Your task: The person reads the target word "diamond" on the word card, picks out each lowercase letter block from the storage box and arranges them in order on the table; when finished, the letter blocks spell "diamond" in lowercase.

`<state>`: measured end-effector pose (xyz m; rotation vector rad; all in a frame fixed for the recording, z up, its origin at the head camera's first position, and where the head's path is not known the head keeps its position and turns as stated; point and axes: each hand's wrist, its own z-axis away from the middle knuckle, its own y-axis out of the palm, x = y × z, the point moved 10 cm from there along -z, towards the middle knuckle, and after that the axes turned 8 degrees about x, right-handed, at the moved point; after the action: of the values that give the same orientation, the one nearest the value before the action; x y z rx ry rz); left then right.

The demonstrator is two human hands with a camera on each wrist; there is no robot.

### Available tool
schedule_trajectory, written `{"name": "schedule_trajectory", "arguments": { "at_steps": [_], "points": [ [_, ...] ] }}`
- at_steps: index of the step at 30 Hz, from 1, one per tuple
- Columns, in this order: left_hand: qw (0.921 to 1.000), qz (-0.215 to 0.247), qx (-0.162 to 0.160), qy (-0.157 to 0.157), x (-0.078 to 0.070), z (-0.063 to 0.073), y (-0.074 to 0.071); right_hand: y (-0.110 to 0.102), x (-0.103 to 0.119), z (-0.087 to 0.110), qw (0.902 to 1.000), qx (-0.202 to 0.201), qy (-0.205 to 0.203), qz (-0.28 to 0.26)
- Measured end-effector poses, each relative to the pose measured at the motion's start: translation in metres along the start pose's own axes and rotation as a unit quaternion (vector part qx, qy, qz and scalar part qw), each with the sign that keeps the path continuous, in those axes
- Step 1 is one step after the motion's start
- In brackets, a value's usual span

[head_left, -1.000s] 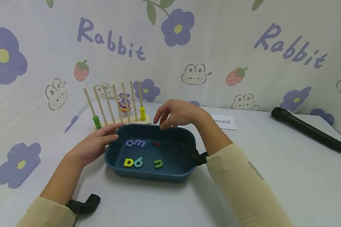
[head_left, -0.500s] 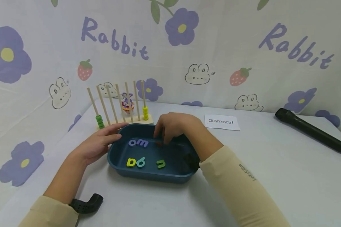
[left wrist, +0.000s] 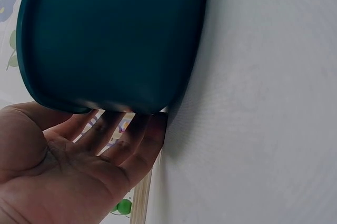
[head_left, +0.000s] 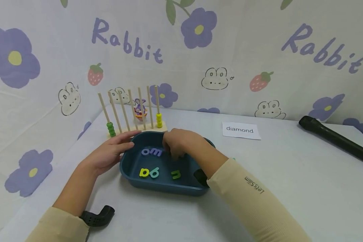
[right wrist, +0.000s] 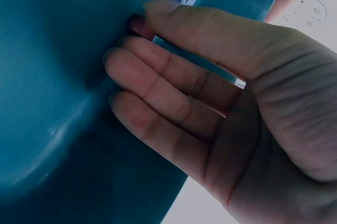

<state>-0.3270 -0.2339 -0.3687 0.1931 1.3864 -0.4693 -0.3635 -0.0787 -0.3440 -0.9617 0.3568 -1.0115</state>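
My left hand (head_left: 112, 153) grips the left end of a dark blue basin (head_left: 166, 191), thumb at the rim and fingers against the outer wall. Inside the basin my right hand (head_left: 183, 144) reaches down, pinching a small red piece (right wrist: 138, 26) between thumb and fingers; the head view hides it. To its left lie a purple letter o (head_left: 145, 152) and a purple letter m (head_left: 156, 152). Nearer the front are a yellow letter (head_left: 144, 172), a teal letter b (head_left: 154, 172) and a green letter n (head_left: 176, 174).
Behind the basin stands a wooden bead counter (head_left: 151, 127) with upright rods, a purple rabbit toy (head_left: 140, 112) at its back. A card reading "diamond" (head_left: 241, 130) lies back right, a black microphone (head_left: 335, 136) farther right. A green bit (head_left: 234, 159) peeks past my right sleeve.
My right hand has lowered from above the basin's far rim into it, closing on the red piece. My left hand keeps its grip. The head view has shifted slightly.
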Motion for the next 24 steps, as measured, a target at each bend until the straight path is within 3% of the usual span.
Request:
{"name": "schedule_trajectory", "arguments": {
  "at_steps": [15,20,24],
  "points": [
    [1.0,-0.006,-0.001,-0.005,-0.001,0.001,0.001,0.007,0.003,0.0,0.9992,0.023,-0.017,0.028],
    [1.0,-0.008,-0.001,-0.005,-0.002,0.001,0.002,0.011,-0.002,-0.002,0.9981,0.041,-0.036,-0.029],
    [1.0,-0.007,0.001,-0.006,-0.002,0.001,0.002,0.014,-0.005,-0.005,0.9905,0.069,-0.066,-0.099]
  ]
}}
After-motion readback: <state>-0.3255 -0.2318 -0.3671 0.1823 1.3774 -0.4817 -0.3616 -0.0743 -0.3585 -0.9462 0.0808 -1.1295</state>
